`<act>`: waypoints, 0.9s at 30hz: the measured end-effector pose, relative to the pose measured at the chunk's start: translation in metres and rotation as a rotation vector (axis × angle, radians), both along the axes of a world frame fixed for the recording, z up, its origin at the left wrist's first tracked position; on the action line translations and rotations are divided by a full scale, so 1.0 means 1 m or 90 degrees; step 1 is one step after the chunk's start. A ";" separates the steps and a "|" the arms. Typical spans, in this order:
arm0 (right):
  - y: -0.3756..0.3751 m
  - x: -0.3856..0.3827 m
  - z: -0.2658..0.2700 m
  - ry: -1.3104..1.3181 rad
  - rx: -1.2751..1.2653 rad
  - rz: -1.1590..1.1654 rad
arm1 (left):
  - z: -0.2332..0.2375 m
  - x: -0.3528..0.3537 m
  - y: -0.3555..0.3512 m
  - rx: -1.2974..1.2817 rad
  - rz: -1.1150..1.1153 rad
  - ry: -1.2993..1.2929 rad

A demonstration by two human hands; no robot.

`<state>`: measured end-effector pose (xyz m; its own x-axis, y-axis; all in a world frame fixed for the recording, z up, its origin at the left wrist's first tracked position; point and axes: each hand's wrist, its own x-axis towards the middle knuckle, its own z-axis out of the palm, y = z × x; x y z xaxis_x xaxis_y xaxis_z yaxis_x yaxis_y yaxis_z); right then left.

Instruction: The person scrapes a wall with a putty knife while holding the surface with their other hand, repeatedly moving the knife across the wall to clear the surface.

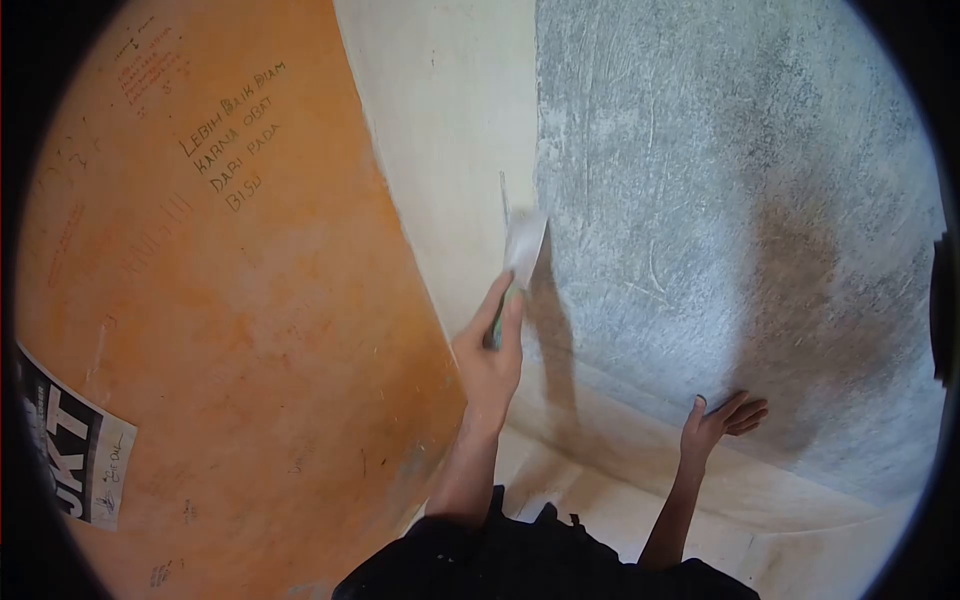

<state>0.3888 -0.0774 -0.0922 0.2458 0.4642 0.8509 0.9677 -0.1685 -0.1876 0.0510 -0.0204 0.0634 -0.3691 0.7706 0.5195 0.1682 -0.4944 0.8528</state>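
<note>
My left hand [488, 370] is closed around the green handle of a putty knife [526, 242]. Its pale, wide blade tilts upward and lies at or very near the border between a smooth cream strip [445, 140] and a rough grey wall surface [640, 200]. A thin line or ridge shows on the cream strip just above the blade. Lower right, my right hand [718, 420] is at the grey surface, fingers stretched to the right and thumb raised. A small dark patch shows between thumb and fingers; I cannot make out what it is.
An orange wall [280, 330] with handwriting fills the left side. A black-and-white poster [85, 450] is stuck on it low down. Below the grey area runs a pale band [640, 420]. Shadows fall across the grey surface. Something dark [942, 310] stands at the right edge.
</note>
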 end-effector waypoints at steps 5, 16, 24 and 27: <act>0.002 0.002 0.002 -0.020 0.019 0.005 | 0.041 0.001 0.003 0.026 -0.019 -0.012; 0.000 0.003 -0.001 -0.020 -0.025 -0.004 | -0.017 -0.019 -0.001 -0.050 -0.002 -0.023; -0.002 -0.001 0.000 -0.013 -0.041 -0.026 | -0.023 -0.022 0.001 -0.022 0.002 0.027; 0.005 0.003 0.004 -0.012 -0.027 -0.023 | -0.008 -0.024 0.004 -0.035 -0.021 -0.033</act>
<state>0.3919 -0.0720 -0.0883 0.2468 0.4914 0.8352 0.9643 -0.2103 -0.1612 0.0274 -0.0168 0.0558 -0.3693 0.8093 0.4568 0.1073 -0.4512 0.8860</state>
